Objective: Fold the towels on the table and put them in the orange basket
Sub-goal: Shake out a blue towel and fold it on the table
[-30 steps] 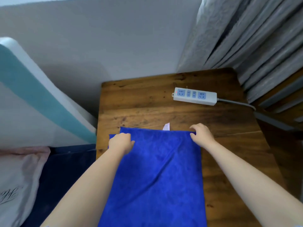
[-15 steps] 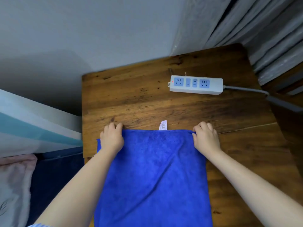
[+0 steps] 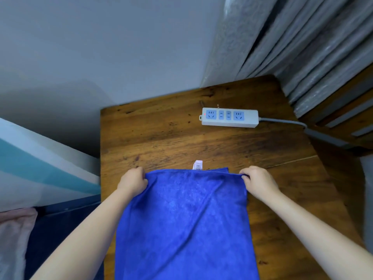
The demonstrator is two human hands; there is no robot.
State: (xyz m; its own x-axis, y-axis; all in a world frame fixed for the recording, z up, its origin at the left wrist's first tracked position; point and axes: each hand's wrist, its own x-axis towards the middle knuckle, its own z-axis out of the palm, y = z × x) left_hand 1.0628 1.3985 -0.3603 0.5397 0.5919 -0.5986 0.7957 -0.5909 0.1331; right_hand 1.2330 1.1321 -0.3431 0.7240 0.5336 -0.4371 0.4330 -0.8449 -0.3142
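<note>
A bright blue towel (image 3: 185, 219) lies lengthwise on the wooden table (image 3: 161, 138), running from mid-table down past the bottom of the view. A small white label (image 3: 197, 165) sticks out at its far edge. My left hand (image 3: 132, 181) pinches the towel's far left corner, lifted a little off the wood. My right hand (image 3: 259, 182) pinches the far right corner the same way. The orange basket is not in view.
A white power strip (image 3: 230, 117) with blue sockets lies at the back right of the table, its grey cable (image 3: 282, 122) trailing off right. Grey curtains (image 3: 302, 47) hang at the back right. A bed (image 3: 30, 168) with a pink pillow stands to the left.
My fingers have curled round the towel's far corners and raised that edge slightly; before, both hands lay flatter on it. The view has shifted a bit.
</note>
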